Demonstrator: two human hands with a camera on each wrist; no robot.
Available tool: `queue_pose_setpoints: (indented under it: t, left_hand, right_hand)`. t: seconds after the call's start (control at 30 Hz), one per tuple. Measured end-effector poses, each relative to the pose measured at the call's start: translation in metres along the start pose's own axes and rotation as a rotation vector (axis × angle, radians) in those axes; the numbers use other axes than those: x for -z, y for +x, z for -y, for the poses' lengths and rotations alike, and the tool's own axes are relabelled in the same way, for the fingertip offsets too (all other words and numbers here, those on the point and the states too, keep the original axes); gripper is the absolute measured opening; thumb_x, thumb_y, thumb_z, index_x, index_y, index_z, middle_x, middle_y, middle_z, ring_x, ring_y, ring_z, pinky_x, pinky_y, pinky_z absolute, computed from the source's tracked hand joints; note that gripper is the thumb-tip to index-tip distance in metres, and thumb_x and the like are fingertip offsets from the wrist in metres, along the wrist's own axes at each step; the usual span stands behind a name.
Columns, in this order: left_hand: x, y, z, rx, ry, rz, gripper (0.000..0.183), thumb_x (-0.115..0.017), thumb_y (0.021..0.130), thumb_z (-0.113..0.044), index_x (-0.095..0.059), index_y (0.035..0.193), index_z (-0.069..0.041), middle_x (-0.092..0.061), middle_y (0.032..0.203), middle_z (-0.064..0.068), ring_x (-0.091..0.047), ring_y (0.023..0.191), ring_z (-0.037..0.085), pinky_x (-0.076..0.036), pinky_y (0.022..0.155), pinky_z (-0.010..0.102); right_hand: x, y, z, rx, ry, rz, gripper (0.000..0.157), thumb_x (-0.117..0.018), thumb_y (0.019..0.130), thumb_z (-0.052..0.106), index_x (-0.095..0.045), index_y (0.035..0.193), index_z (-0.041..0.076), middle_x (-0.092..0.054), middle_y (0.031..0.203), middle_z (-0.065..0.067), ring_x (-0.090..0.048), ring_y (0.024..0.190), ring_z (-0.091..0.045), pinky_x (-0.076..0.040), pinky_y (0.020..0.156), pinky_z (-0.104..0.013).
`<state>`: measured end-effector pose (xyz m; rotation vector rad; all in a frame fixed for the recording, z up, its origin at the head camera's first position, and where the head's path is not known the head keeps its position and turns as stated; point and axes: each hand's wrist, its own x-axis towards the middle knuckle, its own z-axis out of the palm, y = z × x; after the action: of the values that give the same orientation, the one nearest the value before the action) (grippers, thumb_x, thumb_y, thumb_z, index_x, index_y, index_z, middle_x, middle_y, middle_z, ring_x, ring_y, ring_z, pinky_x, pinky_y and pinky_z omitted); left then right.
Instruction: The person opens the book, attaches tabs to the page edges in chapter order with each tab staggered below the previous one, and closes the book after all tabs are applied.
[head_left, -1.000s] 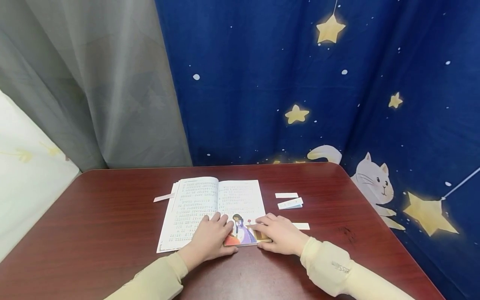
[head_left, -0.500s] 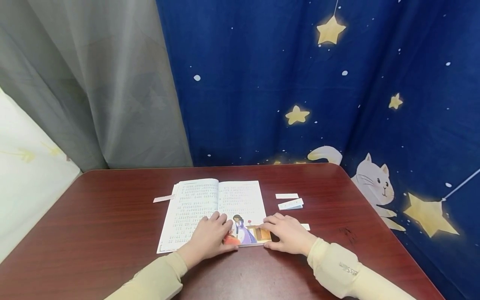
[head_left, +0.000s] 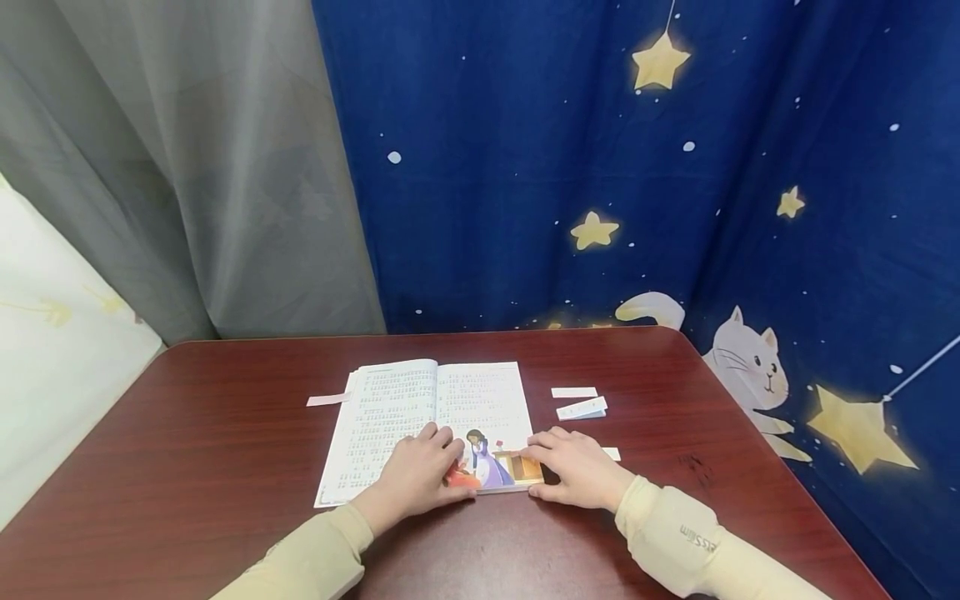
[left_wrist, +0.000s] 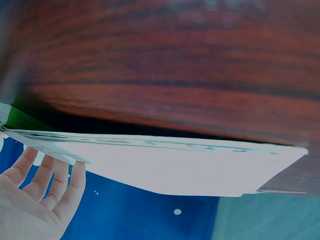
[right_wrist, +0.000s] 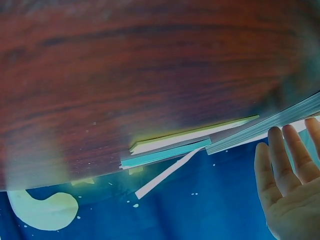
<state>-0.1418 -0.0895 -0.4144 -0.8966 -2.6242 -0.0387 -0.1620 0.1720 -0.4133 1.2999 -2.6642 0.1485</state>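
An open book [head_left: 390, 433] with printed pages lies on the table, a coloured picture of a figure in a purple dress [head_left: 489, 468] low on its right page. My left hand [head_left: 420, 472] rests on the book's lower middle by the fold, and its fingers reach onto the page in the left wrist view. At the right page's lower outer edge is my right hand [head_left: 579, 468], fingertips touching the page border. The right wrist view shows its fingers loosely extended beside the thick page block [right_wrist: 270, 122]. Neither hand grips anything visible.
Right of the book lie a white paper strip [head_left: 573, 392], a folded strip [head_left: 582, 408] and another strip [head_left: 612, 454] partly behind my right hand. A pale strip [head_left: 326, 400] sticks out from the book's left side. Curtains [head_left: 480, 167] hang behind the dark red table [head_left: 225, 433].
My right hand has slid a little to the right, from over the picture to the page's outer edge, uncovering more of the picture. The left hand has stayed nearly in place.
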Motion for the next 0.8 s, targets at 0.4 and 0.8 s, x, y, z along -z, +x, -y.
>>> queue_pose_setpoints:
  t: [0.4,0.8]
  left_hand:
    - [-0.004,-0.003,-0.002,-0.041,0.048,-0.075,0.028,-0.053,0.079,-0.043,-0.053,0.078,-0.015,-0.042,0.068,-0.004,-0.04,0.058,0.015,-0.029,0.036,0.026]
    - [0.003,-0.003,-0.008,-0.039,0.031,-0.139,0.011,-0.053,0.077,-0.019,-0.049,0.069,-0.013,-0.041,0.063,-0.005,-0.037,0.05,0.01,-0.028,0.035,0.022]
  right_hand:
    - [0.001,0.0,-0.004,-0.116,-0.028,-0.101,0.052,-0.058,0.078,0.046,-0.054,0.118,0.013,-0.056,0.109,0.001,-0.052,0.099,-0.015,-0.044,0.079,-0.036]
    - [0.003,0.001,-0.003,-0.177,-0.036,-0.172,0.051,-0.057,0.08,0.043,-0.054,0.119,0.011,-0.057,0.11,-0.002,-0.054,0.101,-0.02,-0.044,0.08,-0.039]
